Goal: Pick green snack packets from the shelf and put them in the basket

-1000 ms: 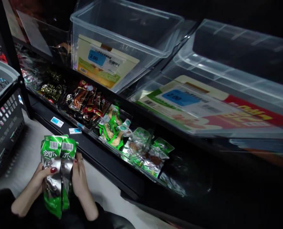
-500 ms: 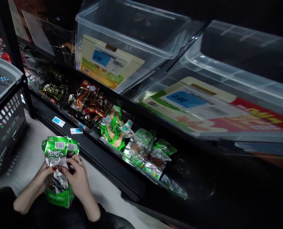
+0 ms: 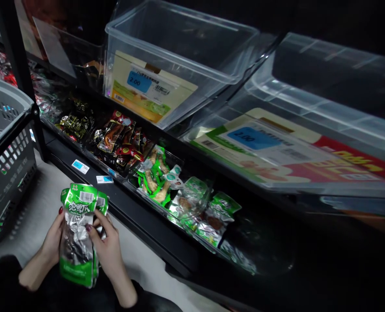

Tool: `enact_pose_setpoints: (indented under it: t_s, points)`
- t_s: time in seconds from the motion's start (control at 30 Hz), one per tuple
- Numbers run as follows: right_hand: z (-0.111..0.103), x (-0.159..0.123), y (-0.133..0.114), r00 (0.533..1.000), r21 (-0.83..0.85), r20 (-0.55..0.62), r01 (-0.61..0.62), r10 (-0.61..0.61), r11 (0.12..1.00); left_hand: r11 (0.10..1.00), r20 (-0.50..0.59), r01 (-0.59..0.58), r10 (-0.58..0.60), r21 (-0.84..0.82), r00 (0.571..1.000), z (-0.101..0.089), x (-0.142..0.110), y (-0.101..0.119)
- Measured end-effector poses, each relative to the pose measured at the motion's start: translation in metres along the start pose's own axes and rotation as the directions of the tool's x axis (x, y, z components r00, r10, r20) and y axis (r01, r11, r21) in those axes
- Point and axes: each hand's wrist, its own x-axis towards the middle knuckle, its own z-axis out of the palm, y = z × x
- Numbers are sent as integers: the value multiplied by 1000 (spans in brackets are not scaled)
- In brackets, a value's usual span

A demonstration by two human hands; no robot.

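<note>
Two or more green and silver snack packets (image 3: 78,234) are stacked upright in front of me, the front one showing a barcode and white lettering. My left hand (image 3: 53,242) grips their left edge, its thumb by the side and its other fingers hidden behind. On the right side my right hand (image 3: 106,240) pinches the packets, with its thumb on the front and fingers at the edge. Right of my hands, the low shelf holds green packets (image 3: 153,175) with pale contents and green-silver packets (image 3: 215,216) in clear trays.
A grey shopping basket (image 3: 13,147) stands at the left beside a black shelf post (image 3: 18,65). Dark red and black packets (image 3: 121,138) lie further along the low shelf. Above are clear plastic bins (image 3: 182,43) with price cards (image 3: 153,86). Two small price labels (image 3: 104,179) sit on the shelf edge.
My left thumb has moved off the packets' front to their left edge. The packets have shifted slightly, and my right thumb has moved a little on the front.
</note>
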Motion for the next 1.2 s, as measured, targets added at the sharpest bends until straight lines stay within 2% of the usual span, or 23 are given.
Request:
enact_pose_setpoints:
  t_s: [0.1, 0.2, 0.33, 0.43, 0.5, 0.57, 0.6, 0.67, 0.7, 0.77, 0.83, 0.87, 0.93, 1.0, 1.03, 1.1, 1.13, 1.2]
  points:
    - [2, -2, 2, 1000, 29, -15, 4, -3, 1000, 996, -64, -92, 93, 18, 994, -1, -1, 0]
    - [2, -3, 0, 1000, 78, -16, -5, 6, 997, 999, -51, -37, 38, 26, 998, -4, -1, 0]
    - [0, -4, -6, 996, 209, 30, -86, 82, 974, 999, -59, 33, -31, 43, 998, -1, 0, -1]
    - [-3, -4, -11, 991, 315, 28, -133, 131, 940, 995, -120, -39, 50, 95, 992, 0, 2, -1]
    - [-7, -2, -14, 985, 407, -33, -141, 169, 903, 986, -135, -99, 117, 134, 984, -2, 6, -1]
    - [-15, 2, -17, 964, 565, -115, -136, 241, 813, 976, -150, -148, 172, 157, 974, -7, 10, 2]
    - [-20, 4, -17, 948, 660, -126, -141, 293, 738, 972, -165, -166, 193, 164, 967, -9, 11, 4]
    - [-32, 8, -17, 935, 828, -33, -173, 354, 533, 965, -192, -199, 230, 168, 954, -11, 13, 8]
    - [-38, 9, -17, 942, 886, 42, -190, 334, 423, 963, -205, -212, 244, 165, 948, -11, 12, 10]
    - [-48, 11, -14, 965, 947, 149, -202, 218, 250, 965, -215, -211, 241, 155, 946, -9, 10, 12]
    - [-53, 11, -10, 981, 970, 145, -167, 132, 177, 968, -209, -199, 228, 153, 951, -5, 5, 13]
    - [-53, 10, -7, 983, 969, 143, -163, 114, 188, 969, -202, -188, 218, 160, 955, -3, 3, 13]
    - [-52, 9, -2, 982, 940, 161, -184, 102, 286, 967, -175, -175, 208, 186, 962, -1, -1, 13]
    - [-49, 10, 0, 982, 862, 164, -189, 94, 471, 965, -163, -163, 198, 205, 966, 1, -4, 12]
    - [-49, 10, 0, 986, 775, 119, -164, 113, 610, 966, -166, -155, 190, 206, 968, 2, -5, 12]
    - [-52, 12, -4, 986, 503, -79, -88, 147, 860, 970, -186, -139, 177, 198, 967, 3, -6, 13]
    - [-54, 13, -8, 970, 348, -196, -70, 146, 935, 972, -200, -137, 176, 193, 964, 4, -6, 13]
    - [-61, 13, -15, 907, 62, -408, -91, 108, 994, 972, -225, -144, 184, 183, 957, 5, -7, 15]
